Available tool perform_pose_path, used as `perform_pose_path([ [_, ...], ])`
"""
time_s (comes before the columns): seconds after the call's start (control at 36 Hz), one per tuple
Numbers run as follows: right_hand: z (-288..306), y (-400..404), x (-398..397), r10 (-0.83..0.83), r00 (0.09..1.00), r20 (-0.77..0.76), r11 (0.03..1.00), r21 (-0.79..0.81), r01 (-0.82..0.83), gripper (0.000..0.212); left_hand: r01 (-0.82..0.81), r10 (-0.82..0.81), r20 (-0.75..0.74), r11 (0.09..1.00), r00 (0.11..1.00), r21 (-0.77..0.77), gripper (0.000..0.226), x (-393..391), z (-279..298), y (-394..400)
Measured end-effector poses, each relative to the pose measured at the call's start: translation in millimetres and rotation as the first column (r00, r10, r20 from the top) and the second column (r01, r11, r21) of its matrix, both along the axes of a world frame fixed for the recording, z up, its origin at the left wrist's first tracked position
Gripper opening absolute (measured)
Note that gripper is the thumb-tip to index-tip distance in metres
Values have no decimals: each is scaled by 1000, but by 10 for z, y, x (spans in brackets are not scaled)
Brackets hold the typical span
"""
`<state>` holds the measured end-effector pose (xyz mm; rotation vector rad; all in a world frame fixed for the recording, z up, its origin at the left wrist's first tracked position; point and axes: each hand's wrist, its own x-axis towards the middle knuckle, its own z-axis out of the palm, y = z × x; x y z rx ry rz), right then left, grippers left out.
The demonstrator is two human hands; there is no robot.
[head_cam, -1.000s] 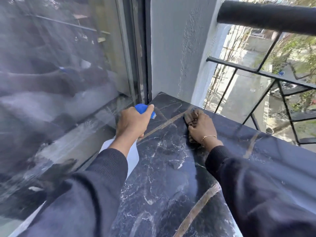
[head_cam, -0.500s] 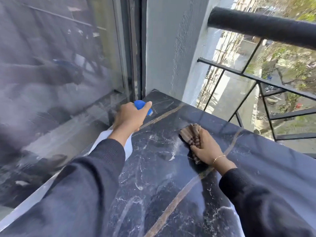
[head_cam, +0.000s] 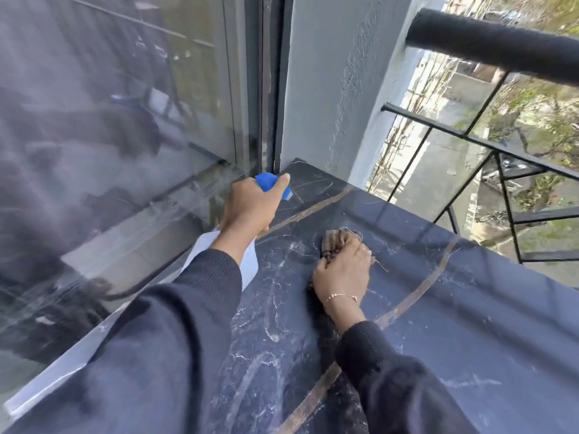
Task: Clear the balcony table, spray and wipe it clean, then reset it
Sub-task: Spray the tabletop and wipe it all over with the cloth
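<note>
While the wiping step goes on, right hand [head_cam: 343,270] presses a bunched brown cloth [head_cam: 340,241] on the marble table [head_cam: 470,324] toward its far corner | left hand [head_cam: 247,208] grips the spray bottle [head_cam: 272,183] at the window-side edge, probably kept ready for more spraying.

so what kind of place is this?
Most likely an upper-floor home balcony: a black metal railing with trees and ground below, a sliding glass door, and a dark marble table being wiped.
</note>
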<state>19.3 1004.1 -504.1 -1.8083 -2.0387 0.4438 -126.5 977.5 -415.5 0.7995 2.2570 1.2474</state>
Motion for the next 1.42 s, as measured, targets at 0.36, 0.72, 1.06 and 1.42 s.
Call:
perform_pose_path([
  [0.36,133,214,22,722,690,54,689,-156,-708,62,-54,51,-68,998,996,-38,44,52,-31,27],
  [0.72,3,-431,1306,39,992,-123,998,-40,-44,45,-2,2,-33,1000,999,19,50,148,105,-212],
  [1.06,30,-475,440,-23,997,-76,1000,0,23,57,48,-46,-22,994,999,101,44,156,84,-188],
  [1.42,125,-120,-266,646,763,-2,760,-97,-643,67,17,-15,-13,991,1000,135,39,89,102,-238],
])
